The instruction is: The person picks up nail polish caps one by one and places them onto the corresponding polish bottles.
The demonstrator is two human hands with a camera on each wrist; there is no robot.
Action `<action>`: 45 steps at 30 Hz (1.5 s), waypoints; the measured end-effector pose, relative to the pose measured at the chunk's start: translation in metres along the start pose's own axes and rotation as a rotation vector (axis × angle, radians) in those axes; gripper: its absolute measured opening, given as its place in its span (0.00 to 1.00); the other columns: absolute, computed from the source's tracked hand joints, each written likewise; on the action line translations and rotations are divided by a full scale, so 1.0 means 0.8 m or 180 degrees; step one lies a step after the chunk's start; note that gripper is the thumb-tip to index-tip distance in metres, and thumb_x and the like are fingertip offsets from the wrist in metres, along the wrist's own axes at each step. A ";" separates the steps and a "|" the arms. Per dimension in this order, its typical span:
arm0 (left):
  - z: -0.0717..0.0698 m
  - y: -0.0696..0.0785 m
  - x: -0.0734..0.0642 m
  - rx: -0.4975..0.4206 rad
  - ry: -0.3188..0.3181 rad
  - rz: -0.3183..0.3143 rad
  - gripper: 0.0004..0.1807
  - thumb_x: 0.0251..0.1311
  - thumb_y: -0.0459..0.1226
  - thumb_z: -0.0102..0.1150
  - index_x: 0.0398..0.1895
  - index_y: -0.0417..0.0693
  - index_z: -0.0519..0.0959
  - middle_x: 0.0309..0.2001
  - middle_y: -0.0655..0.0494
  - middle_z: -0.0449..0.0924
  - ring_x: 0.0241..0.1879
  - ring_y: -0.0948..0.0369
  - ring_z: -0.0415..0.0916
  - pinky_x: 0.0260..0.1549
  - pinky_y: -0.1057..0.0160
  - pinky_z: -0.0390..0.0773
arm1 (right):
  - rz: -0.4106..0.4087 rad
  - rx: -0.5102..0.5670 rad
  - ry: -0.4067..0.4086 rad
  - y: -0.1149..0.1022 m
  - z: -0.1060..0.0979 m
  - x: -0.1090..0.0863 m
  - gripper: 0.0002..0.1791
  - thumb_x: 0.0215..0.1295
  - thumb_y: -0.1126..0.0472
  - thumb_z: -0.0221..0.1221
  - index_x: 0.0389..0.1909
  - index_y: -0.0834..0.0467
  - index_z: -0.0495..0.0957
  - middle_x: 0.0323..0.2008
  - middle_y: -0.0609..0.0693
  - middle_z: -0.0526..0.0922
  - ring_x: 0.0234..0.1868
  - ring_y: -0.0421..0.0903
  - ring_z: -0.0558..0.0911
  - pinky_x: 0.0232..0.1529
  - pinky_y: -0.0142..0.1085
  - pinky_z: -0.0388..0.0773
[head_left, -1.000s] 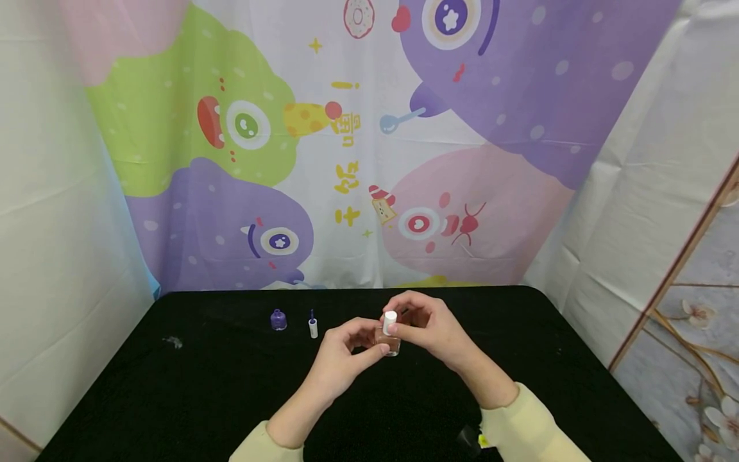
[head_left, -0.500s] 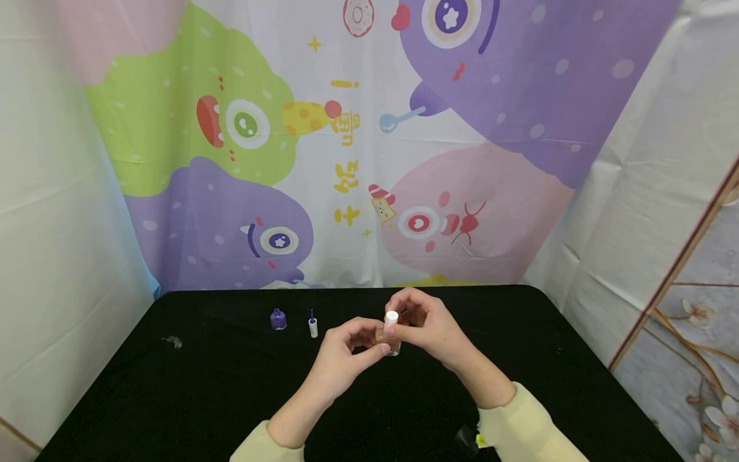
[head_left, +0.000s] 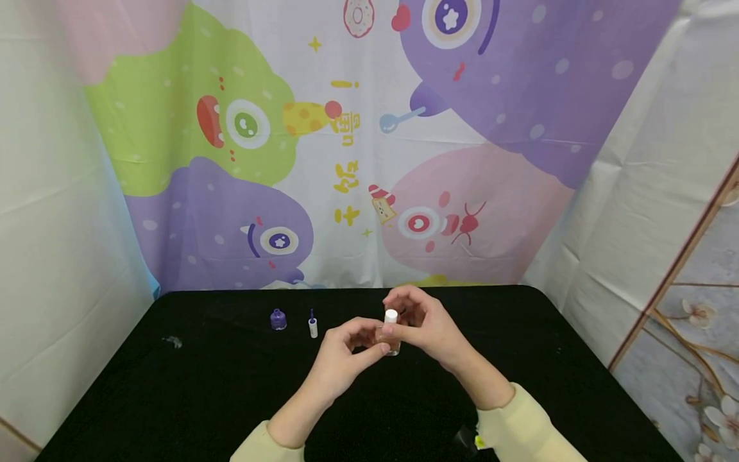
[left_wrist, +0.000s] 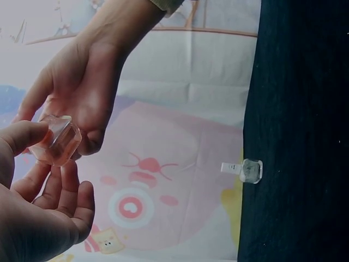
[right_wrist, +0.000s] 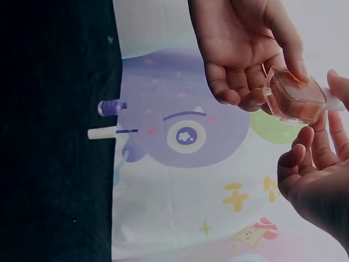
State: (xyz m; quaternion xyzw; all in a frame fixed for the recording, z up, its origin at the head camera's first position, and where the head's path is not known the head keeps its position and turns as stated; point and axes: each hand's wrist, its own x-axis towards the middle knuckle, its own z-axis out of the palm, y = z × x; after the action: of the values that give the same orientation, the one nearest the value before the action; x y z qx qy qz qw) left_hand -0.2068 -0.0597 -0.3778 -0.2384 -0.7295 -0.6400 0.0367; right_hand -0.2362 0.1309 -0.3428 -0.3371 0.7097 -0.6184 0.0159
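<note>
Above the table, my left hand pinches a nail polish bottle between thumb and fingers. The bottle is clear glass with pinkish-brown polish inside and stands upright in the head view. Its white cap is on the neck, and my right hand holds that cap, thumb on the near side. The right fingertips are partly hidden behind the cap in the head view. To the left on the table are an open purple nail polish bottle and a white cap with a purple brush, brush upward.
Another nail polish bottle, with a white cap, stands on the black tabletop in the left wrist view. A dark object with a yellow spot is beside the right sleeve. A printed curtain hangs behind the table.
My right thumb and fingers have shifted slightly round the white cap, and the thumb now covers more of it. My left hand holds the bottle in the same place.
</note>
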 end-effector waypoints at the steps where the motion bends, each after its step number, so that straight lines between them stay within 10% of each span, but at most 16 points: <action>1: 0.000 0.000 0.000 -0.0002 0.0004 -0.0008 0.15 0.56 0.37 0.64 0.47 0.46 0.78 0.40 0.49 0.80 0.39 0.59 0.77 0.42 0.60 0.77 | -0.0003 0.0008 -0.0008 0.000 0.000 0.000 0.21 0.57 0.67 0.63 0.51 0.64 0.69 0.41 0.57 0.77 0.38 0.46 0.78 0.38 0.37 0.78; 20: 0.000 0.003 -0.002 0.0015 0.0075 -0.0101 0.15 0.55 0.37 0.64 0.47 0.45 0.78 0.40 0.50 0.81 0.40 0.60 0.77 0.44 0.61 0.77 | -0.0175 0.0405 -0.0471 -0.004 -0.007 -0.003 0.19 0.71 0.66 0.46 0.60 0.68 0.68 0.52 0.53 0.81 0.55 0.49 0.78 0.53 0.41 0.76; 45: -0.001 0.006 -0.002 0.0012 0.0076 -0.0078 0.16 0.55 0.36 0.64 0.47 0.45 0.78 0.40 0.49 0.81 0.40 0.60 0.78 0.44 0.59 0.77 | -0.0138 0.0098 -0.0272 -0.002 -0.007 -0.003 0.14 0.66 0.67 0.52 0.50 0.70 0.73 0.46 0.49 0.81 0.39 0.43 0.80 0.41 0.38 0.79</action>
State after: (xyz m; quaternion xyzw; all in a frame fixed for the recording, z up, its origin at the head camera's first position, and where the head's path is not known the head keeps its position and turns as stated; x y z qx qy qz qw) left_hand -0.2039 -0.0608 -0.3742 -0.2218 -0.7331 -0.6418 0.0380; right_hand -0.2360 0.1370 -0.3406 -0.3783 0.6913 -0.6145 0.0379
